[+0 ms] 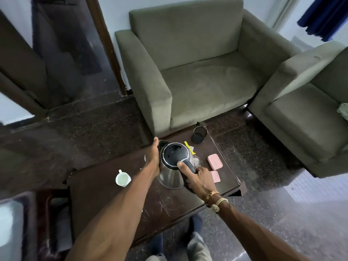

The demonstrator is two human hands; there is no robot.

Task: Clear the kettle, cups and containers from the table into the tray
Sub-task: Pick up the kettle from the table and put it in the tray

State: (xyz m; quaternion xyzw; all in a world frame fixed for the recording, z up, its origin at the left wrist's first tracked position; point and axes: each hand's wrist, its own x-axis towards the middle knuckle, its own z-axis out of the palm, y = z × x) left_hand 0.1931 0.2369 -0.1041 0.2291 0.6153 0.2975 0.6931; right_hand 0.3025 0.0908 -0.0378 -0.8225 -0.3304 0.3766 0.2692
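Both grips holding kettle [174,166], white cup [122,179] left, pink containers [214,161] right

Bare forearms, no sleeves, beaded + cord bracelets [214,199] on rt wrist, grey trousers [197,249], dark socks [195,223]

glass [197,160] mostly hidden behind kettle [174,166], tray [47,213] blurred

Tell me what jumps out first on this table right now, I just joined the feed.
The steel kettle at the table's middle, gripped by both hands: the left hand on its side, the right hand on the black handle. A white cup stands to its left, two pink containers to its right, a black cup at the far edge.
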